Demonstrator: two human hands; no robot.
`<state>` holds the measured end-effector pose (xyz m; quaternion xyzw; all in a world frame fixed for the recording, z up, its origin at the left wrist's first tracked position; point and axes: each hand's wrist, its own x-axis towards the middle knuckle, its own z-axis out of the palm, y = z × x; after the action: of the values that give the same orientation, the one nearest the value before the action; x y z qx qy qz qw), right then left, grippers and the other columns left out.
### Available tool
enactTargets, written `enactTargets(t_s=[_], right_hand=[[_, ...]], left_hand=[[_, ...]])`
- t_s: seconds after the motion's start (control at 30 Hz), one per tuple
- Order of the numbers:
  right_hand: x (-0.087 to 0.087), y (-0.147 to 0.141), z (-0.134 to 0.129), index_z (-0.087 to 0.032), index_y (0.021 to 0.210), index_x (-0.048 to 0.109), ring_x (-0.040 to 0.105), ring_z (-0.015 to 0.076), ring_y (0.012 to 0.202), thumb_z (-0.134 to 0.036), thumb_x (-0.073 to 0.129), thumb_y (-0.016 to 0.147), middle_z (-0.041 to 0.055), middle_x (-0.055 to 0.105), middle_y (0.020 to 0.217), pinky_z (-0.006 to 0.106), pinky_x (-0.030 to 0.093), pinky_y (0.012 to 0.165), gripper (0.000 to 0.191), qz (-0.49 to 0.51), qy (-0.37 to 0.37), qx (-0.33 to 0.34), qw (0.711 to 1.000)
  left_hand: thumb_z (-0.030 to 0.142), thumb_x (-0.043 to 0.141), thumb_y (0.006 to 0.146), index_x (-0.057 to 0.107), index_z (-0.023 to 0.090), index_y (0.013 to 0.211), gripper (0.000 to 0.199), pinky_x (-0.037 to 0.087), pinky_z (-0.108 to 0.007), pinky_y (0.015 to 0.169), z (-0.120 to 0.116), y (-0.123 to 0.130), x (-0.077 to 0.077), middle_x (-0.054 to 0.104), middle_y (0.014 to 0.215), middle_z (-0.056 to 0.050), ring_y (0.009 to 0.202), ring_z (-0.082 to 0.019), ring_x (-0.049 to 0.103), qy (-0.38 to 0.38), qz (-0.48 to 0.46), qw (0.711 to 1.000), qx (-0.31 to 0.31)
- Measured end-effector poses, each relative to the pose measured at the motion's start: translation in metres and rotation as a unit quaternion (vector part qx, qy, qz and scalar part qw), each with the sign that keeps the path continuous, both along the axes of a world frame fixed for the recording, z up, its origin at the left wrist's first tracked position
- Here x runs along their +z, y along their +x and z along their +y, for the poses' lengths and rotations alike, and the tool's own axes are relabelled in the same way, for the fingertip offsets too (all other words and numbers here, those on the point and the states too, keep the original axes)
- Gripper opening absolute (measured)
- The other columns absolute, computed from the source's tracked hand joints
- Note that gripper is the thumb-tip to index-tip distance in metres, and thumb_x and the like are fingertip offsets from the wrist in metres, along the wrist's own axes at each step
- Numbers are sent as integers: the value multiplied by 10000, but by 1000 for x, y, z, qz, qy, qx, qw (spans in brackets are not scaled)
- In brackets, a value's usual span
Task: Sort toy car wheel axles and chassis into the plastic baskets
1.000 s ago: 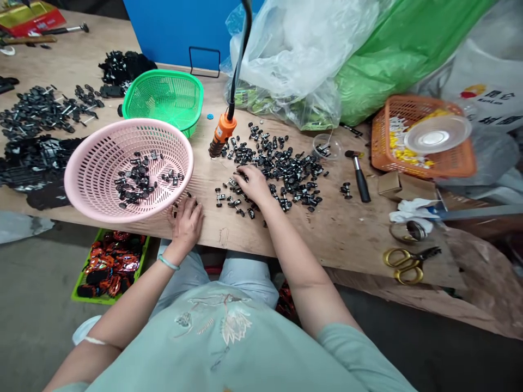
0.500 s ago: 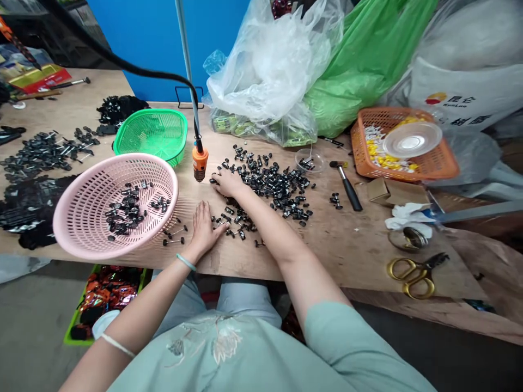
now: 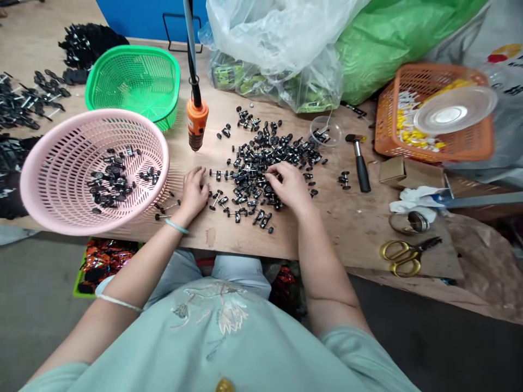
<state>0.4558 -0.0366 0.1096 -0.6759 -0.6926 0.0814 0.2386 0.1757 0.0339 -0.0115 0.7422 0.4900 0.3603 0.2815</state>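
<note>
Small black wheel-and-axle pieces [image 3: 249,163] lie heaped and scattered across the wooden table [image 3: 339,228]. My right hand [image 3: 291,188] is over the right part of the heap, its fingers bent and thumb and forefinger closing on one of the pieces, which they partly hide. Left of the heap, my left hand [image 3: 193,191] rests on the wood with loosely bent fingers, thumb apart, nothing visible in it. A pink basket [image 3: 44,169] holding more of these pieces stands beyond my left wrist. An orange electric screwdriver [image 3: 198,122] hangs above the table between green basket and heap.
A green basket [image 3: 134,57] sits behind the pink one. Rightward are a clear lid [image 3: 333,130], a hammer [image 3: 361,166], an orange basket [image 3: 445,149] of yellow and white parts, and gold-handled scissors [image 3: 402,258]. Plastic bags [image 3: 281,38] stand at the back.
My right hand has drawn back from the heap's far left edge to its near right side. My left hand's spread fingers have bent. The view has shifted, and some pieces are spread differently.
</note>
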Motion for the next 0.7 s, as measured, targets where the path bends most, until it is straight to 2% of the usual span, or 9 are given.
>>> enactTargets(t_s=[0.07, 0.13, 0.2, 0.3, 0.4, 0.5, 0.6, 0.7], right_hand=[[-8, -27, -9, -246, 1204, 713, 625, 324, 1207, -251, 628, 960, 120, 713, 1264, 549, 505, 1077, 258, -4, 10, 21, 1000], [-15, -51, -6, -251, 1320, 674, 558, 338, 1334, -234, 666, 937, 127, 660, 1408, 577, 441, 1158, 384, -17, 0, 52, 998], [-18, -63, 2, -236, 1285, 691, 570, 331, 1317, -196, 665, 924, 131, 675, 1383, 561, 429, 1168, 364, -15, -10, 65, 998], [-14, -54, 7, -228, 1099, 721, 649, 289, 1129, -207, 585, 966, 107, 737, 1165, 495, 502, 1071, 191, 40, 23, 32, 998], [-8, -32, -3, -235, 993, 708, 661, 275, 1019, -234, 550, 968, 88, 721, 1049, 458, 542, 986, 160, 82, 73, -12, 994], [-9, -25, -20, -237, 995, 710, 654, 294, 1052, -221, 539, 953, 105, 706, 1069, 479, 531, 1008, 177, 66, 90, -53, 992], [-15, -39, -34, -239, 1099, 715, 635, 309, 1137, -233, 525, 976, 125, 698, 1158, 503, 507, 1062, 227, 34, 77, -51, 995], [-20, -59, -32, -249, 1235, 700, 597, 316, 1224, -239, 490, 1008, 137, 675, 1272, 513, 483, 1101, 309, -5, 60, -14, 998]], left_hand=[[195, 627, 828, 624, 141, 1415, 589, 373, -559, 1252, 12, 11, 7, 586, 1485, -194, 1418, -363, 502, 6, 33, 999, -30], [180, 636, 813, 696, 155, 1296, 487, 404, -588, 1203, 22, 20, 15, 656, 1349, -192, 1338, -386, 543, 1, 64, 996, -56], [180, 624, 824, 753, 163, 1090, 295, 458, -577, 1130, 29, 21, 20, 704, 1136, -179, 1201, -383, 603, -4, 77, 995, -58], [178, 617, 823, 737, 171, 905, 145, 517, -491, 1029, 31, 8, 23, 696, 978, -142, 1028, -323, 646, -16, 33, 999, -20], [150, 594, 814, 719, 156, 900, 152, 547, -406, 917, 28, -4, 24, 696, 896, -102, 885, -250, 650, -86, -67, 994, 31], [156, 572, 831, 718, 132, 984, 214, 550, -333, 795, 23, -4, 28, 696, 846, -64, 764, -193, 631, -168, -184, 967, 55], [176, 563, 858, 722, 133, 1036, 243, 540, -295, 765, 15, -4, 37, 709, 903, -53, 753, -165, 625, -151, -238, 958, 60], [177, 550, 880, 721, 145, 1023, 226, 545, -289, 812, 4, -9, 42, 719, 946, -53, 826, -169, 654, -118, -245, 960, 71]])
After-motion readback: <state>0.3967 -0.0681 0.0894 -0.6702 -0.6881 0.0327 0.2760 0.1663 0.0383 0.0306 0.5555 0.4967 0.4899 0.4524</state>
